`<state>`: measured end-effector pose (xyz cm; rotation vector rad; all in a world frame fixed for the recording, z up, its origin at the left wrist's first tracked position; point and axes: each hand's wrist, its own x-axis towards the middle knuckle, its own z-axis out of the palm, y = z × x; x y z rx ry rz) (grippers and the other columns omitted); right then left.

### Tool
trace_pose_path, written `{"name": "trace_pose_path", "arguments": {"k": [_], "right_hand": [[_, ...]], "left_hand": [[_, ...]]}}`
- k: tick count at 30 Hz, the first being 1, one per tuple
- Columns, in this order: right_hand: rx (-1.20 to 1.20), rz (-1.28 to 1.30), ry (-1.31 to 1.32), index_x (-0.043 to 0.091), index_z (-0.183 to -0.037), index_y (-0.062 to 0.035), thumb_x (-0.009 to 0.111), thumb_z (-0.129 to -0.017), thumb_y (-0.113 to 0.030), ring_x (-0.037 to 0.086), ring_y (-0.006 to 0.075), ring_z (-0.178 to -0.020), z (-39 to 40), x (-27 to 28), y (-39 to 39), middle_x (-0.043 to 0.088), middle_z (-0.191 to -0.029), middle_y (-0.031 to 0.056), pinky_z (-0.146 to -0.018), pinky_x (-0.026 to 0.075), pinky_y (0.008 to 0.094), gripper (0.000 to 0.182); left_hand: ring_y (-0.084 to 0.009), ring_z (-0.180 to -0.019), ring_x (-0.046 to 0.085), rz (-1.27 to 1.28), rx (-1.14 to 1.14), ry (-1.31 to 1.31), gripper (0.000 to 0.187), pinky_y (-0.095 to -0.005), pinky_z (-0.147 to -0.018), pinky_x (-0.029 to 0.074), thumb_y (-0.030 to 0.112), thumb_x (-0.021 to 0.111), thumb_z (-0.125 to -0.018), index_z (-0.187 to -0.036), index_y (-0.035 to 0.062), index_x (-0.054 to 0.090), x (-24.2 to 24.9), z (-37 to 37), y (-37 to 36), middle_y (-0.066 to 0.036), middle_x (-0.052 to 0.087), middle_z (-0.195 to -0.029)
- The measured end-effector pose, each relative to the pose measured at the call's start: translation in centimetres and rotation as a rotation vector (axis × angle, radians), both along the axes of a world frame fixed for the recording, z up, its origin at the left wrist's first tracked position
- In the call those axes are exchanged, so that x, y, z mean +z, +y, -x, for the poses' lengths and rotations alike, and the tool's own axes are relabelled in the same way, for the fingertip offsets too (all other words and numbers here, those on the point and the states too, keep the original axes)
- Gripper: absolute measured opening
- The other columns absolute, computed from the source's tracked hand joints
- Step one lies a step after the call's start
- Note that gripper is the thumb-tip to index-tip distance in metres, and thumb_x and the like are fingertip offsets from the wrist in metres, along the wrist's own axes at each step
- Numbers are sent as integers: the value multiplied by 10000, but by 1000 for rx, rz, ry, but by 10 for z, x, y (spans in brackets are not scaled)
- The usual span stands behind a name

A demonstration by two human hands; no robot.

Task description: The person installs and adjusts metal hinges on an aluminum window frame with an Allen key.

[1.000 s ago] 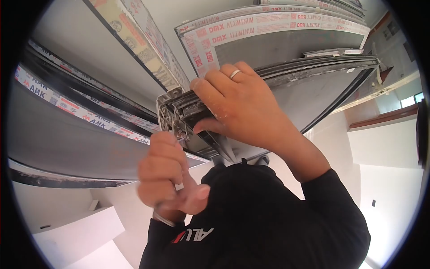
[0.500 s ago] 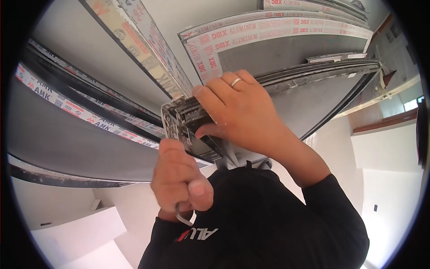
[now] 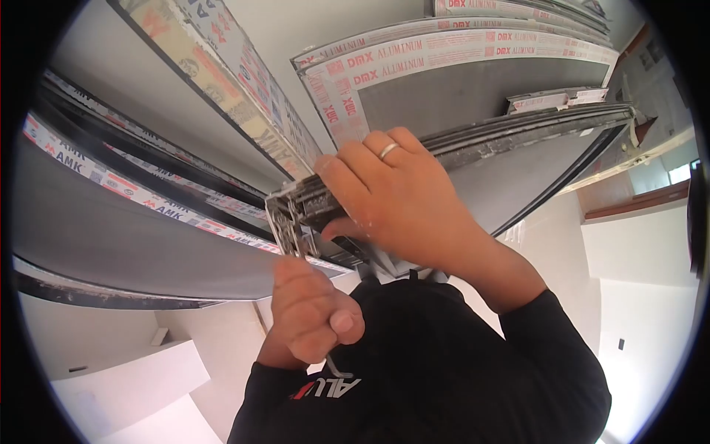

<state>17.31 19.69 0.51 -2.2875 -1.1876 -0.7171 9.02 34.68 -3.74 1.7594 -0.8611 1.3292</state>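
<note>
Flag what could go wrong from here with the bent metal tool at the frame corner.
1. The right hand grips the frame corner just above the left hand. If the bent metal tool slips, knuckles could strike the cut profile end.
2. The fist hides the tool tip, so poor seating might go unnoticed.
3. The taped frames sit close by and a jolt may scuff them.

frame end (image 3: 296, 211): gripped by right hand (image 3: 399, 200)
left hand (image 3: 314, 318): six o'clock of frame end, around hex key (image 3: 336, 366)
</note>
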Motion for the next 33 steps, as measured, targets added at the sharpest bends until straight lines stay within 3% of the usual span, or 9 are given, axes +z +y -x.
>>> {"name": "trace_pose_path", "arguments": {"k": [4, 11, 17, 21, 23, 24, 26, 27, 33], "right_hand": [[3, 3, 17, 631, -1016, -57, 856, -622, -369, 618, 247, -917, 3, -3, 0, 604, -901, 57, -873, 464, 363, 551], [35, -1, 78, 629, -1151, -63, 858, -662, -407, 614, 274, -981, -7, -4, 0, 624, -981, 69, -877, 448, 395, 640], [73, 17, 55, 629, -1133, -27, 848, -672, -417, 621, 286, -996, -6, -4, -2, 625, -981, 92, -894, 446, 406, 643], [52, -32, -36, 630, -1126, -2, 838, -699, -405, 618, 270, -992, 0, -7, -5, 627, -980, 93, -903, 445, 402, 623], [-2, -31, -127, 630, -1123, -1, 834, -703, -401, 620, 266, -996, 9, -16, 1, 630, -976, 89, -907, 445, 407, 614], [-32, -13, -208, 630, -1119, 1, 830, -708, -396, 621, 261, -1000, 14, -20, 2, 633, -972, 85, -910, 444, 413, 605], [-106, -10, -219, 638, -1111, -7, 814, -727, -395, 622, 256, -1003, 30, -22, 8, 636, -969, 82, -935, 436, 418, 574], [-115, -18, -228, 646, -1103, -14, 798, -745, -394, 624, 250, -1006, 33, -20, 5, 640, -966, 79, -959, 428, 423, 544], [-89, -389, -206, 682, -1052, -131, 775, -825, -464, 617, 234, -1100, 24, 9, -148, 655, -999, 44, -1046, 352, 470, 413]], "left_hand": [[-180, -468, 394, 60, -46, -188, 182, -349, -490, 299, 13, 568, -930, -860, 73, 411, -7, -4, -2, -16, 423, -617], [-138, -519, 312, 201, -87, 198, 311, -370, -580, 264, 67, 542, -976, -754, 126, 333, 25, 3, -2, -7, 361, -614], [-179, -779, 496, 388, -432, 367, 498, -376, -758, 394, 554, 524, -1041, -789, 160, 353, 47, 10, 31, -27, 461, -795], [-231, -880, 521, 766, -286, 429, 477, -421, -838, 432, 509, 453, -1085, -810, 125, 389, 7, -6, 75, -73, 521, -942], [-266, -1050, 569, 1077, -154, 701, 389, -443, -978, 437, 409, 442, -1114, -1086, 53, 596, -71, -9, 110, -103, 605, -1111], [-264, -1144, 562, 749, 250, 874, 388, -444, -1010, 446, 389, 444, -1115, -1228, 40, 570, -101, -10, 96, -123, 590, -1245], [-265, -1271, 549, 657, 221, 1036, 477, -449, -1039, 475, 380, 449, -1107, -1430, 33, 498, -134, 6, 62, -148, 562, -1414], [-269, -1303, 543, 919, -198, 1065, 527, -453, -1036, 494, 392, 452, -1099, -1490, 38, 452, -141, 13, 53, -152, 550, -1450], [-276, -1245, 583, 1348, -57, 941, 543, -441, -1050, 488, 464, 440, -1069, -1451, 83, 506, -118, 18, -14, -110, 598, -1379]]}}
